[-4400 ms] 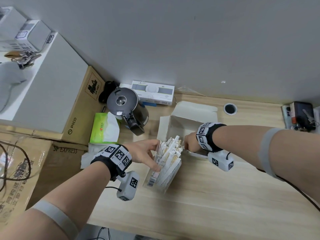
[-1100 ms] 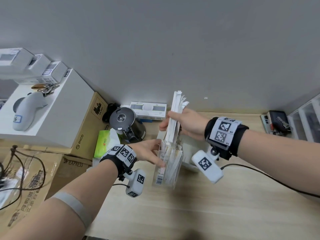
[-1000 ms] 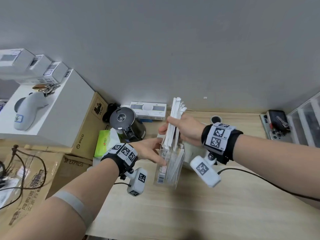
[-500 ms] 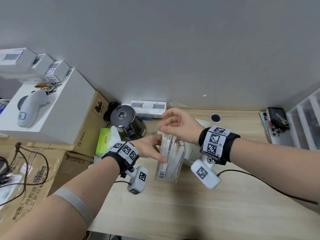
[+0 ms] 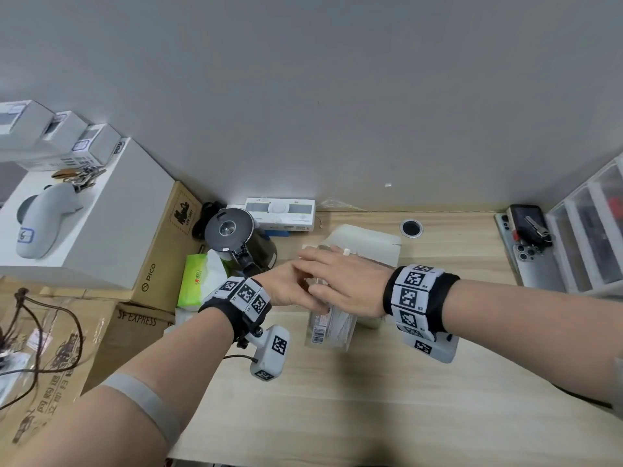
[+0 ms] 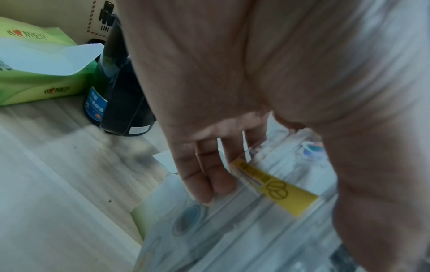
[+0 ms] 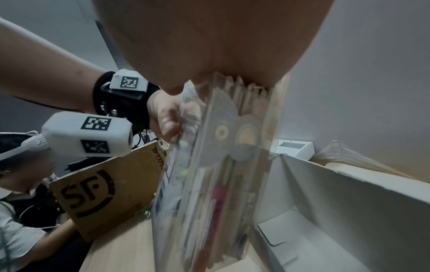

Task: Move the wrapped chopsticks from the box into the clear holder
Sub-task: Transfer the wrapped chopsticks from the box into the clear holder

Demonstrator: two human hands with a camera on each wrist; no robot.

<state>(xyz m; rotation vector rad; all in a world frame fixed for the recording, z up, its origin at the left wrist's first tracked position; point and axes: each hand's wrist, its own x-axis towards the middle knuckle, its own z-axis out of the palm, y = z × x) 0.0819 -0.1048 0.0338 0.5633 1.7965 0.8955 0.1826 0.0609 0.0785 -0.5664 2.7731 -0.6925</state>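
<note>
My right hand (image 5: 347,284) lies flat, fingers straight and together, on the tops of the wrapped chopsticks (image 7: 216,193), which stand packed upright in the clear holder (image 5: 328,328) on the counter (image 5: 371,399). My left hand (image 5: 286,291) steadies the holder's left wall, fingers (image 6: 204,176) lightly spread and laid straight against the plastic, thumb on the near face. I think the job here is to tamp the bundle level: press straight down with the palm, gently, so the paper sleeves don't buckle, and brace with the left so the tall narrow holder doesn't tip toward the box (image 5: 367,244) just behind it. From my head view my right hand covers the holder's mouth, so I can't tell whether every pair sits fully down. The inside of the box is mostly hidden; the corner my right wrist shows looks bare, but I can't say whether any pairs are left
</note>
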